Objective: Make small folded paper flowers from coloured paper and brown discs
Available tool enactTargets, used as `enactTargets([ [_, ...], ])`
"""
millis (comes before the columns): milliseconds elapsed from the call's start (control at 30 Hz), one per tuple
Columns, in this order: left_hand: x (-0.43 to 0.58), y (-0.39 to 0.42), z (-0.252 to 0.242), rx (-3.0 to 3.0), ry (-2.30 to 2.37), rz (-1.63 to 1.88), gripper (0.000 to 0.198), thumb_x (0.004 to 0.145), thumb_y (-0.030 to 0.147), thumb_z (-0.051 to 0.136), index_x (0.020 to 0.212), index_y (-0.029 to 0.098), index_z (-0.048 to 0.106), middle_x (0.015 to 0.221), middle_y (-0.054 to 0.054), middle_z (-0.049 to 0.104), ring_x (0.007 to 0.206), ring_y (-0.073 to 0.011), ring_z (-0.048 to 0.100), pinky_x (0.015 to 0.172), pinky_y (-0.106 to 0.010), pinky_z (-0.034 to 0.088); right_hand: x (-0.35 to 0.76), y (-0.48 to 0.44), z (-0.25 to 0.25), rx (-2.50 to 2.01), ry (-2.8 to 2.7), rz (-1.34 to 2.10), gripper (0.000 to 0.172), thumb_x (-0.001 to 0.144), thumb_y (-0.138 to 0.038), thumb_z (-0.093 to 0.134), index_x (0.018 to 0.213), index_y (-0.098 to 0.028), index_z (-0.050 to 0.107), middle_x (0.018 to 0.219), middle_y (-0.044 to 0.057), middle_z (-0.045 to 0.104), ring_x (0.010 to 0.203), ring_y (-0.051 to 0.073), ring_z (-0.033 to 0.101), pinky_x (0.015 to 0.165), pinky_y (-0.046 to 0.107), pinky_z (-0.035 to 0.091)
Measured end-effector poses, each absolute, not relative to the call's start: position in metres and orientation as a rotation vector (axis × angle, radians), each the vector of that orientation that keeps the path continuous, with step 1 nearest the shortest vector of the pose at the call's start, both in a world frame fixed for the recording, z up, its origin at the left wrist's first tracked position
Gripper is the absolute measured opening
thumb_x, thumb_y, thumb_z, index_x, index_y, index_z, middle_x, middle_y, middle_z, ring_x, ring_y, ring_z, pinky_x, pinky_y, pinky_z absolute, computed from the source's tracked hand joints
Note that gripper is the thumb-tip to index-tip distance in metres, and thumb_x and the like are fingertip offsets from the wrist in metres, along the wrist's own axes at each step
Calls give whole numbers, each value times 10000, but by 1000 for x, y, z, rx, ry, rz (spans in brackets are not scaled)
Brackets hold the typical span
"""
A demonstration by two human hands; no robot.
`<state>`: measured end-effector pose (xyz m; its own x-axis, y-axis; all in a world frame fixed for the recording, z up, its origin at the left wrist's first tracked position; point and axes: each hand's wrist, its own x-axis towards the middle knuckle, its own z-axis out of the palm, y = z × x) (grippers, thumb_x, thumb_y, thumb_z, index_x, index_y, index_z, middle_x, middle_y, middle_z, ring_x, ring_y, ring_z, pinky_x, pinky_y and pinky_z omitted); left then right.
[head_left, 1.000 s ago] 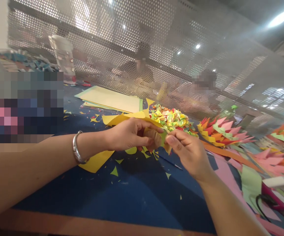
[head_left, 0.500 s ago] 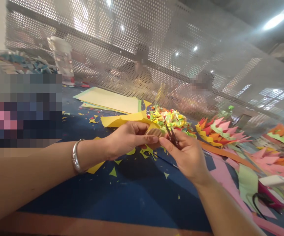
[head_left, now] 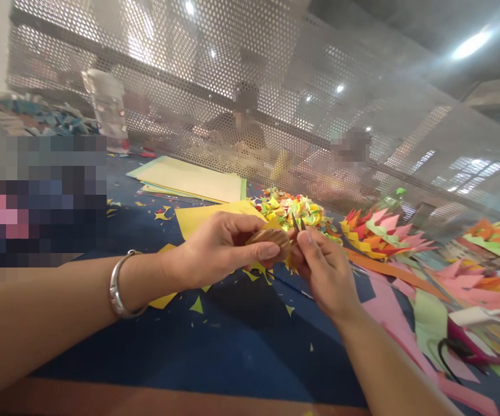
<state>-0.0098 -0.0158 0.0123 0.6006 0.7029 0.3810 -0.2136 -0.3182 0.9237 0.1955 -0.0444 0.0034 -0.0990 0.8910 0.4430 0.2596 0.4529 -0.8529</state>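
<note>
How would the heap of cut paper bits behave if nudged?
Probably very light for its bulk: the heap looks like small, thin paper pieces. It likely wouldn't slide as one body, since the bits lie jumbled at mixed angles; expect the mound to slump and shed. Single pieces may bend easily, as several look curled or folded.

No readable text at my end: I get no words, brands, numbers or signs. Closest to print is the clear bottle (head_left: 111, 112), beyond the left grip (head_left: 228, 248) and off to its left: small marks on its side, red patch near the base, too blurred for me to read. Magenta-and-white object (head_left: 470, 344), right of the right grip (head_left: 330, 271): also blurred, can't make out any lettering.
</note>
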Motion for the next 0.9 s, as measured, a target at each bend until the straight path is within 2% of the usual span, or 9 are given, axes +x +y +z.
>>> enactTargets([
  [100, -8, -11, 8, 1639, 437, 950, 128, 848, 231, 680, 849, 103, 689, 705, 1, 628, 603, -73, 531, 531, -169, 438, 195, -47, 6, -989, -1625, 727, 371, 963, -500, 534, 743, -204, 580, 617, -52, 331, 507, 96, 290, 449, 272, 199],
  [333, -9, 1, 4, 1644, 487, 843, 182, 850, 299, 693, 872, 119, 704, 747, -10, 668, 636, -87, 579, 539, -173, 447, 192, -53, 14, -1032, -1767, 691, 238, 943, -440, 598, 894, -213, 655, 620, -53, 404, 520, 92, 338, 481, 252, 311],
  [567, -13, 7, 2, 1718, 470, 803, 146, 857, 274, 698, 903, 143, 744, 748, 0, 697, 663, -78, 606, 551, -157, 435, 192, -56, 23, -1168, -1881, 557, 262, 928, -431, 607, 833, -191, 656, 612, -34, 476, 541, 97, 416, 472, 233, 332],
  [733, -13, 9, 0, 1729, 382, 805, 83, 851, 215, 699, 857, 150, 751, 742, 14, 710, 667, -66, 603, 612, -161, 450, 193, -57, 23, -1211, -1925, 530, 290, 930, -440, 599, 792, -190, 647, 581, -46, 434, 518, 90, 375, 464, 234, 310],
  [900, -13, 10, 0, 1741, 395, 791, 94, 845, 232, 706, 885, 172, 766, 775, 9, 725, 700, -77, 608, 653, -178, 458, 195, -55, 22, -1218, -1955, 522, 302, 936, -444, 592, 773, -195, 639, 576, -48, 430, 511, 87, 365, 460, 235, 296],
])
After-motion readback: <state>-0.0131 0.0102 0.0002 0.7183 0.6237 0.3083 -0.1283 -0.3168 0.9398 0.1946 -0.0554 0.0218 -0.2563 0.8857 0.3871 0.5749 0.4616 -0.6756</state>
